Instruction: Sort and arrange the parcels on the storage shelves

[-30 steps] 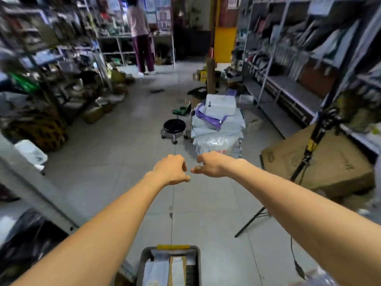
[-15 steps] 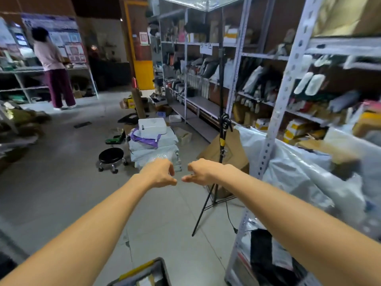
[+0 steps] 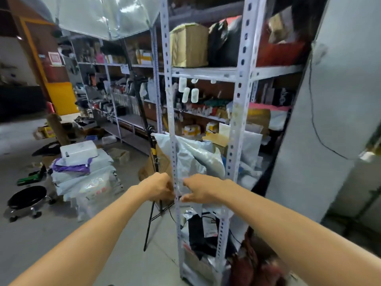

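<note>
Both bare arms reach straight ahead toward twelve o'clock. The left hand (image 3: 159, 187) and the right hand (image 3: 199, 189) sit level with each other and close together, one on each side of the front upright of a white perforated-steel shelf rack (image 3: 170, 104). The fingers of each hand are curled into the palm like a fist, and the right thumb points toward nine o'clock at the upright. The blur hides whether any finger touches the metal. Just beyond the hands at twelve o'clock, a crumpled grey plastic mailer bag (image 3: 198, 157) lies on the rack's middle shelf, bulging past the upright. Below it, at six o'clock from the hands, a black plastic-wrapped parcel (image 3: 196, 230) sits on the lower shelf. On the top shelf a tan cardboard box (image 3: 188, 45) stands beside a black plastic sack (image 3: 223, 43), with a red soft bag (image 3: 282, 52) farther toward three o'clock. On the floor at nine o'clock from the hands a stack of grey plastic parcels (image 3: 86, 176) carries a white rectangular box (image 3: 78, 149) on top. A black round stool on casters (image 3: 26, 198) stands just beside the stack at its eight o'clock. A black tripod stand (image 3: 151, 213) rises between the stack and the rack, near the left hand.
</note>
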Available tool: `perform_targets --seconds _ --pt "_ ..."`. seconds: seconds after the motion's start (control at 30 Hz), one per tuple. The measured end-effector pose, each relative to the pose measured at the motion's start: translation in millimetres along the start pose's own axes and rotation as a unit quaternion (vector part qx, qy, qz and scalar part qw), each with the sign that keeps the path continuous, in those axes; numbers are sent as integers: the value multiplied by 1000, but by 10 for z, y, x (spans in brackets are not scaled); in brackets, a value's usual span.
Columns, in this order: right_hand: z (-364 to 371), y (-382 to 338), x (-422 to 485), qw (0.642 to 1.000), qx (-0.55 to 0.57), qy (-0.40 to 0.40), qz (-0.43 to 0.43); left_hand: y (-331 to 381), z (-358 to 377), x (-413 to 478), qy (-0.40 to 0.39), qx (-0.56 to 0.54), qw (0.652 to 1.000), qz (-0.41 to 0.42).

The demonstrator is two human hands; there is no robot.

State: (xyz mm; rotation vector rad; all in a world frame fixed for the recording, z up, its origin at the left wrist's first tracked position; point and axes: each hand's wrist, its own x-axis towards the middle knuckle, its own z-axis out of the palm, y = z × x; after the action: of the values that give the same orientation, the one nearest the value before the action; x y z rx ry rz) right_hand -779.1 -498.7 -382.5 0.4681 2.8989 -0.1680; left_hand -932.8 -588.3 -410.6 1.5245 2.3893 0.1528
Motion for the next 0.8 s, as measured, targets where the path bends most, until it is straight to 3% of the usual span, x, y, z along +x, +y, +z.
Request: perform_targets --seconds 0.27,0.43,0.8 --pt "-54 997 -1248 993 -8 -5 118 1427 212 153 -4 -4 992 123" --pt "17 1598 -2167 976 13 37 216 2612 419 249 0 -18 976 219" --pt "13 2711 -3881 887 56 95 449 4790 412 753 -24 11 927 374"
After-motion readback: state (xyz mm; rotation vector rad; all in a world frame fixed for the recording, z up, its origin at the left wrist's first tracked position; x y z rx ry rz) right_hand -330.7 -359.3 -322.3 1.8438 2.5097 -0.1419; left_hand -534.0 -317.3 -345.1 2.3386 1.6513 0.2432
